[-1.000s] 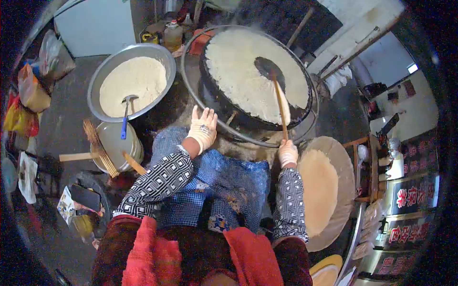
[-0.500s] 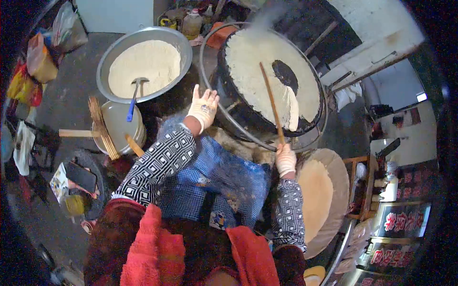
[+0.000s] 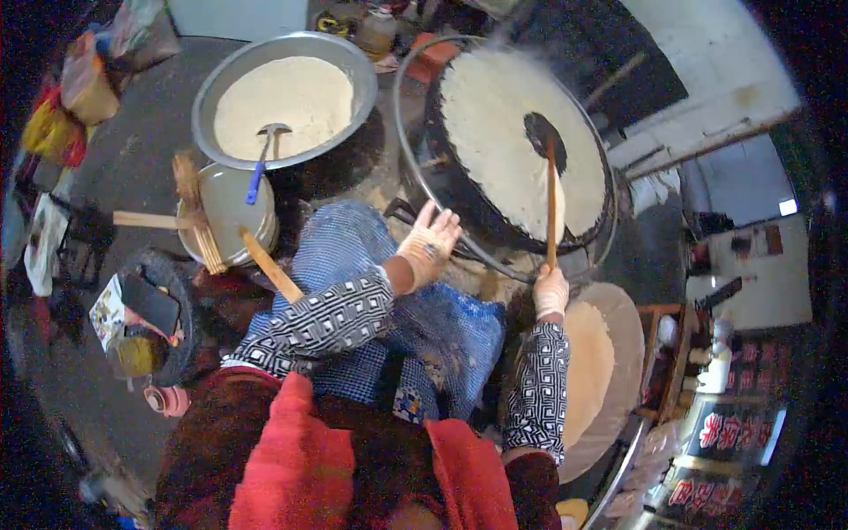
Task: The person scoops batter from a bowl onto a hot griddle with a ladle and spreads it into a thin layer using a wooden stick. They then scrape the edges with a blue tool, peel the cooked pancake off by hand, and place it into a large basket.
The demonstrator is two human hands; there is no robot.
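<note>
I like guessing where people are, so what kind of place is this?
Probably a small kitchen or food stall where big thin pancakes are made. There's a round griddle covered in pale batter, a big metal bowl of floury mix, and a round flatbread beside the person.

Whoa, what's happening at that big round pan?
A person's right hand holds a stick over the pan. A pale layer, maybe batter, covers most of it, around a dark patch. The left hand is open by the metal ring. Nearby, a scoop rests in a basin of pale stuff.
</note>
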